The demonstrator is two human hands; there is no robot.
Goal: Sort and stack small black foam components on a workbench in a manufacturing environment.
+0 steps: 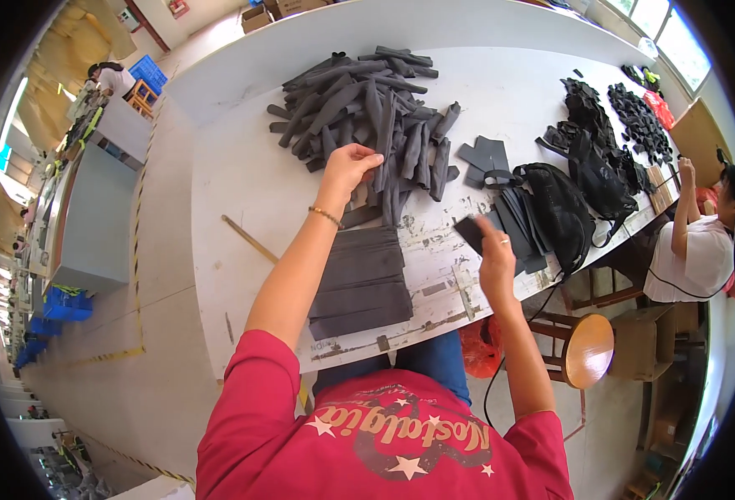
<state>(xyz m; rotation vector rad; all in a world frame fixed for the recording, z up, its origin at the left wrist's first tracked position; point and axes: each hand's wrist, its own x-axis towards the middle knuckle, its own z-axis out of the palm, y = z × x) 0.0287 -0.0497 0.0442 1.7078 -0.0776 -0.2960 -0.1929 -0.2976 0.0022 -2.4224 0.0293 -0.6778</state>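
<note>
My left hand [350, 177] reaches over the near side of a heap of dark grey rolled fabric strips [346, 96]. Its thumb and fingers are closed at the edge of one long grey strip [386, 137] that stands up from the heap. Over the table's right part, my right hand [497, 260] grips a small flat black piece [469, 233], its far end pointing up and left. Between my arms lie flat dark grey fabric pieces [361, 287], laid in overlapping rows. Beside my right hand is a row of dark flat panels [517, 225].
A thin wooden stick [250, 238] lies left of the fabric. Black bags [557, 212] and piles of small black parts [638, 121] cover the table's right side. A round wooden stool [588, 350] stands below the right edge. Another person [692, 250] sits at the right.
</note>
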